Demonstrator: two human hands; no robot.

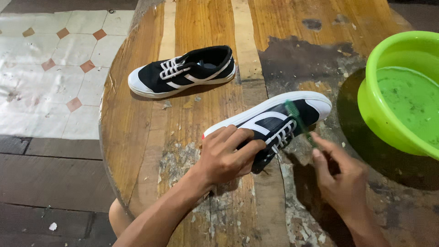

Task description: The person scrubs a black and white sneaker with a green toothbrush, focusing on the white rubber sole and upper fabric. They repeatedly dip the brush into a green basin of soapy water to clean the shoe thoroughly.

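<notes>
I saw the near shoe (274, 120), a black canvas sneaker with white side stripes, white laces and a thick white rubber sole and toe cap, lying tilted on its side near the middle of the surface (206, 27), toe pointing up and to the right. My left hand (226, 155) pressed down over its heel end, its grip wrapped around the shoe with fingers spread across the black canvas by the opening. My right hand (340, 176) came in from the lower right, its grip closed narrowly on the handle of a green toothbrush (299, 122), whose bristled head lay against the canvas just above the laces; motion blur softened the brush, so I could not tell the bristle contact exactly. The second shoe (183, 72), the same make and colours, sat upright well apart toward the far left, toe pointing left, laces neatly crossed. The surface was a round top of worn wooden planks, varnish flaked off in pale patches, with a dark wet stain spreading beneath the near shoe toward the right. At the right edge stood a bright green plastic basin (379, 110), smooth and round, holding cloudy water with dark specks. Beyond the surface on the left lay a pale tiled floor (50, 77) with small reddish diamond insets, bordered by dark boards.
</notes>
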